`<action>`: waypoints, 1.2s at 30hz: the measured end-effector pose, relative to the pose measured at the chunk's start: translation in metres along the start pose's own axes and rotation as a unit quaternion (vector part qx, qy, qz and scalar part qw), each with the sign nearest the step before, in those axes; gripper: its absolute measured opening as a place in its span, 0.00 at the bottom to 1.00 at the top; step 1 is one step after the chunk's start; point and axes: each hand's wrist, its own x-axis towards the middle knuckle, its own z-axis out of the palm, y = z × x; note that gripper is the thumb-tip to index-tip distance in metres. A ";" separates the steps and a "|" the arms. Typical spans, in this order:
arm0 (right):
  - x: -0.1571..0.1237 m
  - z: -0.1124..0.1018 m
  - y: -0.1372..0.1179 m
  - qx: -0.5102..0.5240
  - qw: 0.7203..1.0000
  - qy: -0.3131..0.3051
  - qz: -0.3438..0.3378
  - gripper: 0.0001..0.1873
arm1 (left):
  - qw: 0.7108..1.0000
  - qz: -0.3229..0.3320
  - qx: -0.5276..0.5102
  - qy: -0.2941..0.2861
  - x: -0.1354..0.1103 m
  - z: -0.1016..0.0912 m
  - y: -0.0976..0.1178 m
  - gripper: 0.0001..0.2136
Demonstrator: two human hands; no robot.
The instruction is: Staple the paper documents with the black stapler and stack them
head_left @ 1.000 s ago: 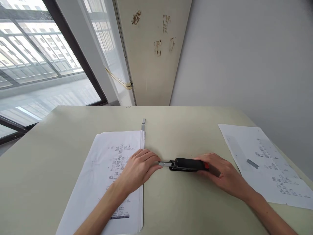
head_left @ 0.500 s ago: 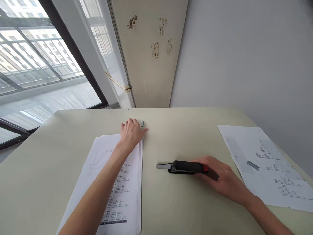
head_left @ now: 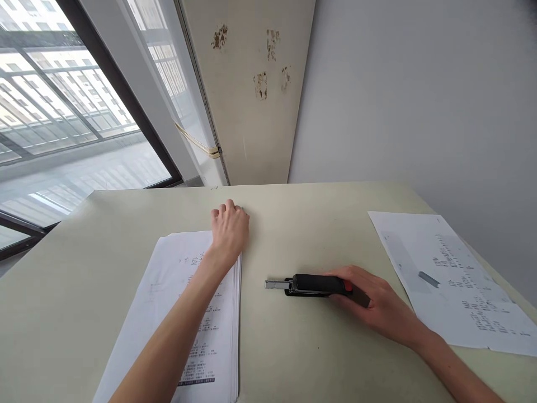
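My left hand (head_left: 230,224) is at the far end of a thick stack of printed paper (head_left: 168,291), its fingers curled down and closed over a small grey strip of staples. The hand hides nearly all of that strip. On the right, my right hand (head_left: 373,302) grips the rear of a black stapler (head_left: 316,284) with a red patch, thumb and fingers on either side. The stapler lies on the table pointing left, its metal magazine (head_left: 274,284) sticking out of the front.
A loose printed sheet (head_left: 453,302) lies at the right of the pale table (head_left: 302,224), with another grey staple strip (head_left: 428,279) on it. Beyond the table stand a grey wall (head_left: 398,95), a beige panel (head_left: 251,129) and a window (head_left: 71,112) at left.
My left hand has shifted slightly right and curled its fingers over the small staple strip, which was visible beside it before. My right hand keeps its grip on the stapler.
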 end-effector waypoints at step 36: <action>0.046 -0.007 -0.122 0.421 0.873 -0.145 0.198 0.24 | 0.904 0.312 -0.270 0.114 -0.134 -0.071 -0.007 0.18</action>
